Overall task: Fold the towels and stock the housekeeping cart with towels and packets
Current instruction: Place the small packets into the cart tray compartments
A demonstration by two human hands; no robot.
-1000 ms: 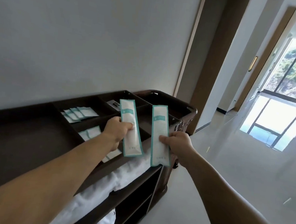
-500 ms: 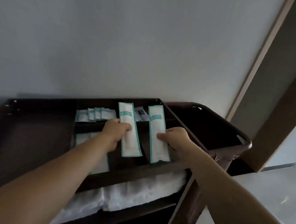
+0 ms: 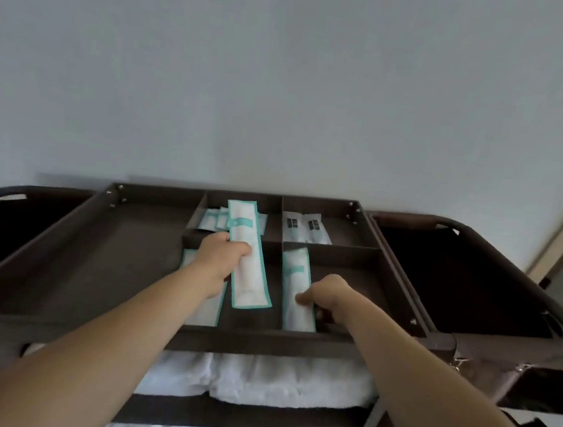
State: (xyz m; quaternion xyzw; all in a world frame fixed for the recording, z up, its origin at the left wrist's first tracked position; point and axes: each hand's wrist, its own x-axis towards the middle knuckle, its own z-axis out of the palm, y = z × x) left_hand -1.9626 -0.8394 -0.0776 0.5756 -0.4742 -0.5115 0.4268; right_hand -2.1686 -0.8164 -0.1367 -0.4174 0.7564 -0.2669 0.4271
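Left hand [image 3: 220, 259] grips a long teal-edged packet [image 3: 249, 279] mid-length, above the cart tray [image 3: 261, 340]; right hand [image 3: 330, 295] pinches a second packet [image 3: 296, 273] lying in its front-right compartment. Pkts look light, thin, floppy: best held mid-length.

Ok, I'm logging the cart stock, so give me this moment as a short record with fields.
left hand: grips left packet, held over the tray
right hand: pinches right packet, low in the front right compartment
back middle: small packets
back right: black-marked packets
towels: white, on the shelf under the tray
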